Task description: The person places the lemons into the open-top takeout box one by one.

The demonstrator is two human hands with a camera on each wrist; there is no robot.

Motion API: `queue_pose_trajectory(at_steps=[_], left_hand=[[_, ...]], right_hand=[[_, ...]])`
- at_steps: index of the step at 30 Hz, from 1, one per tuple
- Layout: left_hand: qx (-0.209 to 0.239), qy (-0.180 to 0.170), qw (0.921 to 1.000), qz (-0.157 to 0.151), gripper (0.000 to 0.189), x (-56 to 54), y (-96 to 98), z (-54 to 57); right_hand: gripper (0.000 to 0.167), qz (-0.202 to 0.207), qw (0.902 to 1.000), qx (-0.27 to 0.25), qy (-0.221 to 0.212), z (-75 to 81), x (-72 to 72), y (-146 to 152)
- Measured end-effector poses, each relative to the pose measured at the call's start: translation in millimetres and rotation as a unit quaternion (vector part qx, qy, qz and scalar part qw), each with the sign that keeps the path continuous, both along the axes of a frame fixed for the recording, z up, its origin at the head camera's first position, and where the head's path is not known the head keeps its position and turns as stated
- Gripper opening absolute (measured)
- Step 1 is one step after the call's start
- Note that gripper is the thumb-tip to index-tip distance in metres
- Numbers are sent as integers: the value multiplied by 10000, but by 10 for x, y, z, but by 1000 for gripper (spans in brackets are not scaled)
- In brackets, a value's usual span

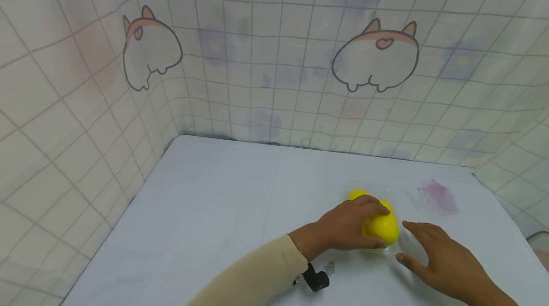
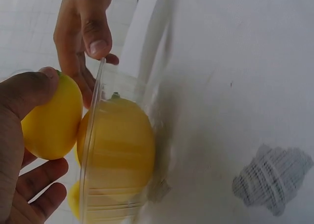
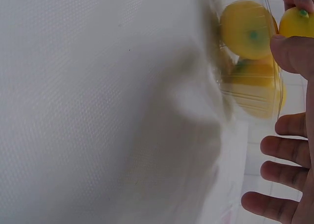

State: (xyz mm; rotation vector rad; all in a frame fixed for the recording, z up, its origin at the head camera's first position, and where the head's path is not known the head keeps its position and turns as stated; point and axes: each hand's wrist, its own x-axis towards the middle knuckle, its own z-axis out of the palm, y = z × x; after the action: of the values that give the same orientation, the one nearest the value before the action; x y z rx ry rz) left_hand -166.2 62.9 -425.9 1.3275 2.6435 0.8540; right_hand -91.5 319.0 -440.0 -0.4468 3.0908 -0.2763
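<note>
My left hand (image 1: 353, 225) grips a yellow lemon (image 2: 56, 118), its thumb near the green tip. Directly below that lemon is a clear plastic container (image 2: 98, 87) with more lemons in it. One of these, a lemon (image 2: 120, 145), shows through the wall in the left wrist view, touching or nearly touching the held one. Two lemons are visible through the plastic in the right wrist view, the upper lemon (image 3: 248, 30) beside the lower lemon (image 3: 257, 87). My right hand (image 1: 448, 260) is just right of the container, fingers spread and holding nothing.
The container stands on a white-covered table (image 1: 214, 210). A pinkish stain (image 1: 439, 196) marks the cover behind the right hand. A grey patch (image 2: 272, 180) lies near the left wrist. Checked curtains (image 1: 266, 67) with cartoon prints enclose the back and sides.
</note>
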Motion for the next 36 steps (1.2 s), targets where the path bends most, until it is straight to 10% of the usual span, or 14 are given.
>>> queue_pose_trajectory(at_steps=[19,36], left_hand=[[-440,1006,9939,-48,56,84,223,-103],[-813,1106,9893,486,47,141,299,-145]], right_hand=[[79,137,9996,-155,177,13,15,-14],[81,126,9996,-169,213,-24,20,20]])
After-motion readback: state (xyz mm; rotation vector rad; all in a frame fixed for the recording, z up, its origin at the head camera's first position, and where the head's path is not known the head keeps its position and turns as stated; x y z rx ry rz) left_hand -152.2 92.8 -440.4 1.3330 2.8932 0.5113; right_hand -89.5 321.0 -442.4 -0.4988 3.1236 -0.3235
